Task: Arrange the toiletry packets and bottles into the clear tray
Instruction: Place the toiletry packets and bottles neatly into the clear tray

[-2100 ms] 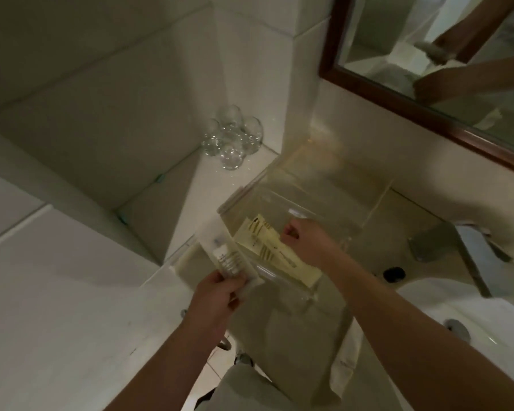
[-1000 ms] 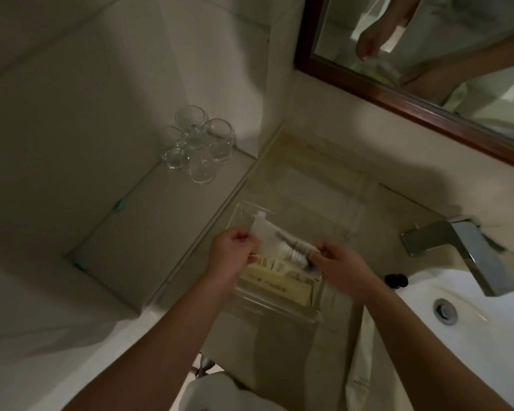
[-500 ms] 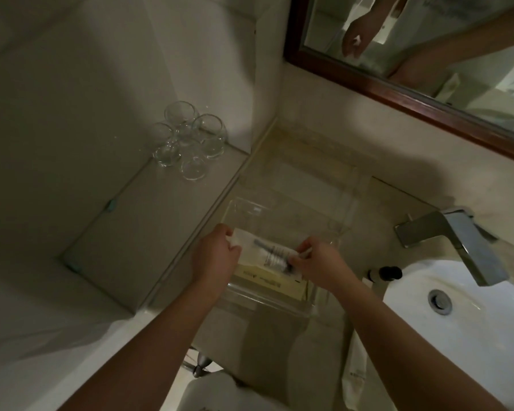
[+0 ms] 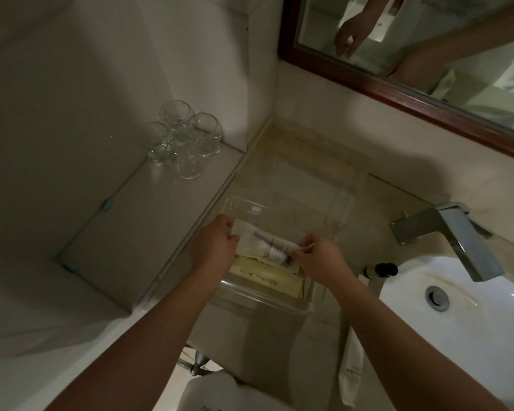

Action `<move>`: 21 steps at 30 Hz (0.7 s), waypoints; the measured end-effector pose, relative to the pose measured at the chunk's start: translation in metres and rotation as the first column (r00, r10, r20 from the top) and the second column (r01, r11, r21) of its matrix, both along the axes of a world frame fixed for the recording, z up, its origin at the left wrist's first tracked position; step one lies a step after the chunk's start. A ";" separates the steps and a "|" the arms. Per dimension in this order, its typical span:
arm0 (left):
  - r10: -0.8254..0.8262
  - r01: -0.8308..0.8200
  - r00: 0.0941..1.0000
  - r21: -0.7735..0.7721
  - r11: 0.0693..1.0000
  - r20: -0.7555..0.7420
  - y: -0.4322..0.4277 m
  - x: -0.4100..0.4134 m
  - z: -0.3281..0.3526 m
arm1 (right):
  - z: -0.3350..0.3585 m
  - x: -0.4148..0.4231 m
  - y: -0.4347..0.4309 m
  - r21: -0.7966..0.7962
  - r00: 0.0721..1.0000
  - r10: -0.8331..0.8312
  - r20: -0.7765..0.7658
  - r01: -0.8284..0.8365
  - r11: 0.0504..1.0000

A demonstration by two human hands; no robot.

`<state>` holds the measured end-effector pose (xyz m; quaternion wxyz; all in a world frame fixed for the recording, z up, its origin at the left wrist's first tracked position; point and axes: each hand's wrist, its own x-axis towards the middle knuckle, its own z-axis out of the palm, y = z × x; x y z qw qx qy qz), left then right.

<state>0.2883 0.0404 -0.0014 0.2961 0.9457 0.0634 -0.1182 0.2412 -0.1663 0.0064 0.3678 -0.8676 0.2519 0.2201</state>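
A clear tray stands on the beige counter between the glass shelf and the basin. Inside its near end lie yellowish flat packets. Over them I hold a white toiletry packet with a dark printed label. My left hand grips its left end. My right hand pinches its right end. The packet sits low within the tray's walls, just above the yellow packets. A small bottle with a black cap lies on the counter right of the tray, outside it.
Several clear drinking glasses stand on the left shelf by the wall. A chrome faucet overhangs the white basin at right. A wood-framed mirror hangs above. Another packet lies on the counter by the basin's near rim.
Both hands took the white packet by its ends and lowered it into the tray onto the yellow packets. The view shifted left and down.
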 end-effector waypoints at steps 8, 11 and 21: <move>-0.127 0.119 0.991 0.162 0.980 0.038 0.005 0.004 -0.007 | -0.005 0.003 0.003 0.006 0.999 0.014 -0.044 -0.013 1.000; -0.196 0.176 0.979 0.257 0.950 0.053 0.009 0.001 -0.010 | -0.010 0.004 0.008 -0.011 0.997 0.046 -0.059 -0.047 0.999; -0.541 0.469 0.812 0.307 0.828 0.219 0.002 -0.008 -0.017 | -0.012 -0.002 0.015 -0.133 0.970 0.208 0.122 -0.192 0.972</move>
